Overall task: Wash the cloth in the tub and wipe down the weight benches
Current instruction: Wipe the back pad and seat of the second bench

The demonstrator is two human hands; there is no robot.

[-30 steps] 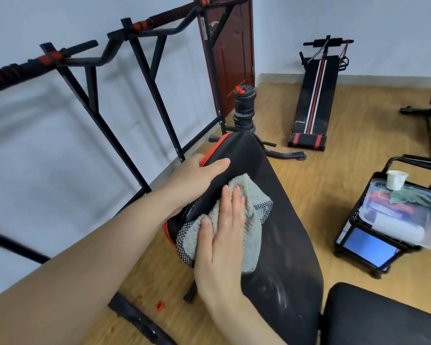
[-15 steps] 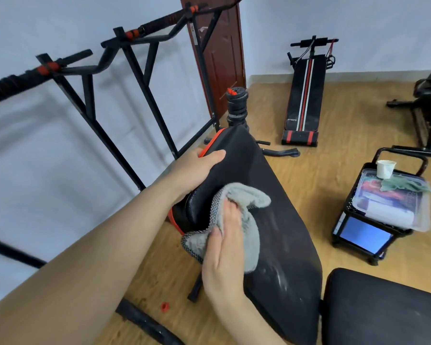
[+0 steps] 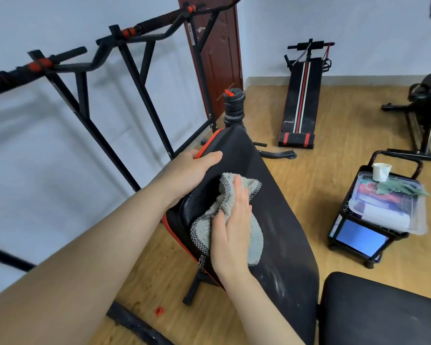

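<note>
Pressing flat on the grey cloth (image 3: pixel 255 237), the right hand (image 3: pixel 234 227) lies with its fingers straight and close together, palm down, pinning the cloth against the sloped black backrest of the weight bench (image 3: pixel 284 220). The cloth is bunched. Its checked border folds up beside the fingertips and also hangs over the backrest's left side, by the red piping. White smears show on the pad below and to the right of the cloth.

The left hand (image 3: pixel 189 170) grips the backrest's upper left edge, with the thumb laid over the top face and the fingers wrapped round the side.

A black seat pad (image 3: pixel 383 310) sits at the lower right, just beside the backrest's lower end. A black pull-up frame (image 3: pixel 135 70) with red-banded grips stands along the white wall on the left. A small red cap (image 3: pixel 159 310) lies on the wooden floor (image 3: pixel 334 145) near its base bar.

Beyond the bench are a stack of weight plates (image 3: pixel 234 105), a dark red door (image 3: pixel 217 58) and a striped sit-up board (image 3: pixel 300 100). To the right stands a low black cart (image 3: pixel 346 215) carrying a clear plastic box (image 3: pixel 388 210), with a white cup (image 3: pixel 381 171) and a green rag (image 3: pixel 401 188) on its lid.
</note>
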